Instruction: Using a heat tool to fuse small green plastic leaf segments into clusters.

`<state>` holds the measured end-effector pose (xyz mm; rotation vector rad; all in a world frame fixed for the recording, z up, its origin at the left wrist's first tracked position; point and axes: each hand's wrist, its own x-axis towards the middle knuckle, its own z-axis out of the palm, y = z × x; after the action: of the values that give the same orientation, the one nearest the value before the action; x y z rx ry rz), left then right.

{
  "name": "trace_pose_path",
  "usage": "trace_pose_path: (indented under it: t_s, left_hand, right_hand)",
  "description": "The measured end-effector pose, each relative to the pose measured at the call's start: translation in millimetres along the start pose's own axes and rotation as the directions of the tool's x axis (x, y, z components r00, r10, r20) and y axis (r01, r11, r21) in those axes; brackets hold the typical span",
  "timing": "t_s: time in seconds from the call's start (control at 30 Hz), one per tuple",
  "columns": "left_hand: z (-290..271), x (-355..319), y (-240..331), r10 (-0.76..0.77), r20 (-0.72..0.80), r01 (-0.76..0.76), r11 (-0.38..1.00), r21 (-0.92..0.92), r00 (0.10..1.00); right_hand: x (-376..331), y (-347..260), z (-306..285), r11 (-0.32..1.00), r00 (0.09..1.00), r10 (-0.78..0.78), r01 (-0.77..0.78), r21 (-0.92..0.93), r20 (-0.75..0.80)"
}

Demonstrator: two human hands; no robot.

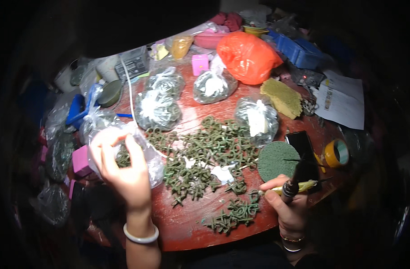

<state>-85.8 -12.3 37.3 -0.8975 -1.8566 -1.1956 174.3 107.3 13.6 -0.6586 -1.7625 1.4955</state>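
My left hand [119,166] is raised in front of a clear plastic bag [153,166] of green pieces. Its thumb and fingers curve toward each other in a pinch. Glare washes out the fingertips, so anything held there cannot be made out. My right hand [288,210] is closed around a black-handled pen-like tool [291,187] and a thin yellow-handled tool [307,185]. Between my hands spreads a heap of small green ring-like pieces [214,145], with a smaller group [236,214] nearer me. A round green pad [276,162] lies just beyond the right hand.
Tied clear bags [158,110] stand on the red table [191,237]. A red-orange bag [249,58], a pink box [200,65] and a blue bin [297,49] are farther back. On the right lie a yellow sponge-like pad [282,97], paper [342,101], a phone [300,142] and tape [336,153].
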Motion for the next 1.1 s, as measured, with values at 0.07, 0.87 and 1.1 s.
trace_pose_path:
  t_s: [0.07, 0.87, 1.1]
  left_hand:
    - [3, -25, 26, -0.183, 0.393, 0.348, 0.847, -0.402, 0.901]
    - [4, -64, 49, -0.171, 0.930, 0.859, 0.464, -0.215, 0.325]
    - [0, -57, 65, 0.041, 0.986, 0.956, 0.244, -0.164, 0.159]
  right_hand:
    - [-3, -2, 1, 0.992, 0.994, 0.113, -0.112, 0.052, -0.015]
    - [1, -1, 26, 0.958, 0.985, 0.105, -0.063, 0.280, -0.135]
    - [-2, 0, 23, 0.958, 0.994, 0.109, -0.111, 0.265, 0.021]
